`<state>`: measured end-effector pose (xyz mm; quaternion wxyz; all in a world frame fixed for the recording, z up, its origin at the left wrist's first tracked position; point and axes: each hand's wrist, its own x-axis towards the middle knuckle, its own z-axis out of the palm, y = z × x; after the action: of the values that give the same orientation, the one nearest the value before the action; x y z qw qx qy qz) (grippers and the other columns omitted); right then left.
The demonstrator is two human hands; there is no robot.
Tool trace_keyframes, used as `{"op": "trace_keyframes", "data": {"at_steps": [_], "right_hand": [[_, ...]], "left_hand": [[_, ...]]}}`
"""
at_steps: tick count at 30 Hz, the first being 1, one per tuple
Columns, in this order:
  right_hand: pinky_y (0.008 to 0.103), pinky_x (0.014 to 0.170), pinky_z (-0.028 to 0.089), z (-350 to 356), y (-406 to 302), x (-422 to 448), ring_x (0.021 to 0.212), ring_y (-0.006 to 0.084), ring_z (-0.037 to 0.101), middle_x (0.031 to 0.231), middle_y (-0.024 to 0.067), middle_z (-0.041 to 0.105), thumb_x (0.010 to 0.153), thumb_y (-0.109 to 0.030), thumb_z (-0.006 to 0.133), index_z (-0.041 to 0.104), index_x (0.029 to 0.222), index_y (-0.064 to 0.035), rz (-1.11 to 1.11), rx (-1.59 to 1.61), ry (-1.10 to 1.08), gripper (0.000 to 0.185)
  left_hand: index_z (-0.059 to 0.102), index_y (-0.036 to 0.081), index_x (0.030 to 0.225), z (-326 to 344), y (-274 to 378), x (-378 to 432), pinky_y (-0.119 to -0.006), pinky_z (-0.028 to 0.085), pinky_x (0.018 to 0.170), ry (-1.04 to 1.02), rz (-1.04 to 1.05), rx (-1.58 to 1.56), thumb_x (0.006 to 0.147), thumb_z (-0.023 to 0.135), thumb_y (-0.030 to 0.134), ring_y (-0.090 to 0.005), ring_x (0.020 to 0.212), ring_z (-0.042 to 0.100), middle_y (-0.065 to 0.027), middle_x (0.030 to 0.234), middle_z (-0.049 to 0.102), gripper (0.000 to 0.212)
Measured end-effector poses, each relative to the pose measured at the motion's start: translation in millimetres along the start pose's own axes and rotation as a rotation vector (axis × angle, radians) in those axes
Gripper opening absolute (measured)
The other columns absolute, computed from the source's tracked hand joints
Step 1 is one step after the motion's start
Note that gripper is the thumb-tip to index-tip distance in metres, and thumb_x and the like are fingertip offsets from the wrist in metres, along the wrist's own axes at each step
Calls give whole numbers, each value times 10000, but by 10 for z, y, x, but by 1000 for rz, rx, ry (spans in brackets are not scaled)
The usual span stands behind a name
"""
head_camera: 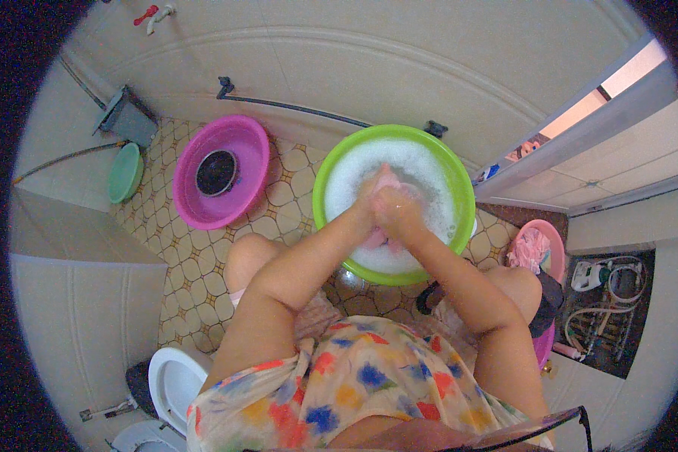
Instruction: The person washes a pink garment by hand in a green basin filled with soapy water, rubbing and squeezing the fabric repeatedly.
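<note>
A green plastic basin [464,226] of sudsy water stands on the tiled floor before me. Over its middle, my left hand [374,189] and my right hand [398,209] press together around a wet pink cloth [385,240], part of which lies in the foam. The arm from the picture's left ends in one hand and the arm from the right in the other; which is which follows from their sides, so my left hand is the one at the left arm's end only if the view is not mirrored.
A magenta basin [254,186] holding a dark round thing stands at the left, with a small green basin [125,172] beyond it. Pink laundry [528,248] lies in a pink tub at the right. A white toilet seat [157,378] is at the lower left.
</note>
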<state>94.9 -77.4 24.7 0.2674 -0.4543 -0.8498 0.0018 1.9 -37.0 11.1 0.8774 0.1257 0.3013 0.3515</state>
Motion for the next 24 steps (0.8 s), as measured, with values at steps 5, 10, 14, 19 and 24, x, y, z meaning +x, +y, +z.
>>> {"op": "trace_keyframes", "data": {"at_steps": [5, 10, 14, 19, 24], "right_hand": [[427, 651, 430, -260, 256, 253, 750, 352, 528, 801, 175, 543, 821, -214, 420, 517, 780, -20, 486, 79, -233, 222], [468, 724, 417, 53, 712, 45, 818, 368, 549, 882, 216, 568, 826, -286, 451, 531, 893, -3, 724, 302, -108, 301], [422, 706, 415, 280, 774, -77, 757, 377, 528, 813, 225, 551, 779, -271, 548, 504, 808, 15, 731, 278, 65, 291], [432, 741, 411, 391, 859, -240, 813, 383, 534, 855, 242, 550, 744, -265, 580, 508, 903, 28, 604, 332, -308, 341], [423, 781, 406, 367, 811, -177, 880, 379, 526, 937, 239, 543, 743, -236, 568, 498, 1015, 26, 720, 307, -327, 384]], "left_hand": [[502, 83, 957, 39, -163, 65, -422, 445, 642, -105, -1, -93, 857, 334, 501, -293, 733, 542, -146, 877, 556, 461], [503, 79, 991, 83, -27, 119, -402, 425, 715, 229, 288, 468, 837, 463, 365, -297, 790, 514, -144, 906, 541, 327], [511, 44, 997, -264, -54, 335, -416, 402, 794, 430, 997, 1418, 778, 518, 160, -276, 959, 459, -165, 974, 487, 249], [522, 66, 966, -468, -35, 363, -356, 408, 772, 465, 751, 1431, 682, 504, 13, -248, 912, 474, -155, 929, 506, 289], [520, 79, 956, -686, -44, 545, -255, 452, 525, 246, 484, 498, 823, 386, 164, -135, 589, 527, -34, 691, 540, 207]]}}
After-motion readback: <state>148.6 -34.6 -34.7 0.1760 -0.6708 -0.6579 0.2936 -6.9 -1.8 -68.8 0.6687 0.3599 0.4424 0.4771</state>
